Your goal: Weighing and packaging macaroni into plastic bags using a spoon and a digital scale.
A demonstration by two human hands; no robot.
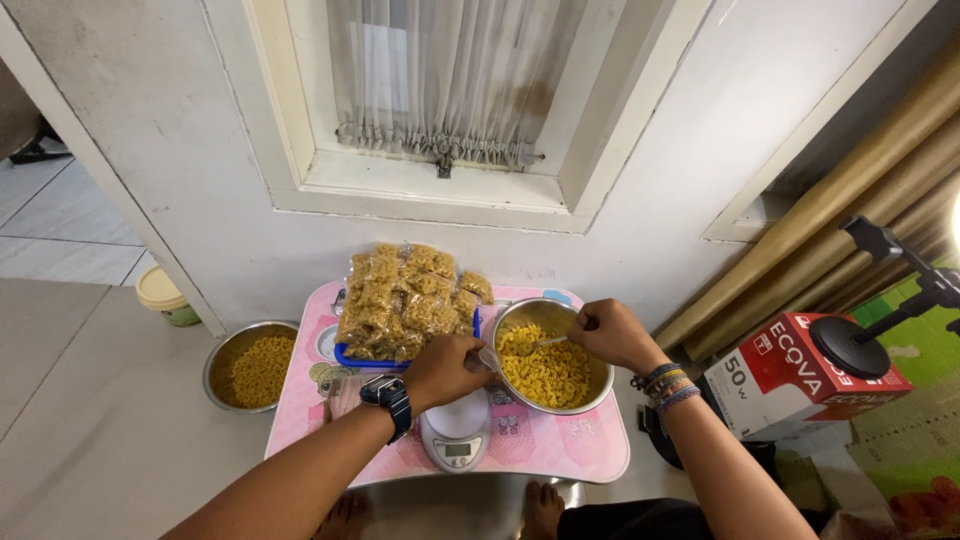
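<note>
1. The right hand [610,335], fingers pinched narrow, holds a metal spoon [545,343] over the steel bowl [600,385] of yellow snack pieces [550,375] at centre frame.
2. The left hand [445,370] is closed on a small clear bag [488,358] at the bowl's left rim, above the kitchen scale [457,432].
3. Judged: the pieces are light, dry and brittle; the bag is thin, limp and slippery, best held at its mouth.
4. Filled packets [405,300] fill a blue tray [352,354] just left, crowding the pink table [590,450]. A second bowl [250,367] sits at lower left.

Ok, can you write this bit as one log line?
left hand: by scale | right hand: spoon in pasta bowl
</note>
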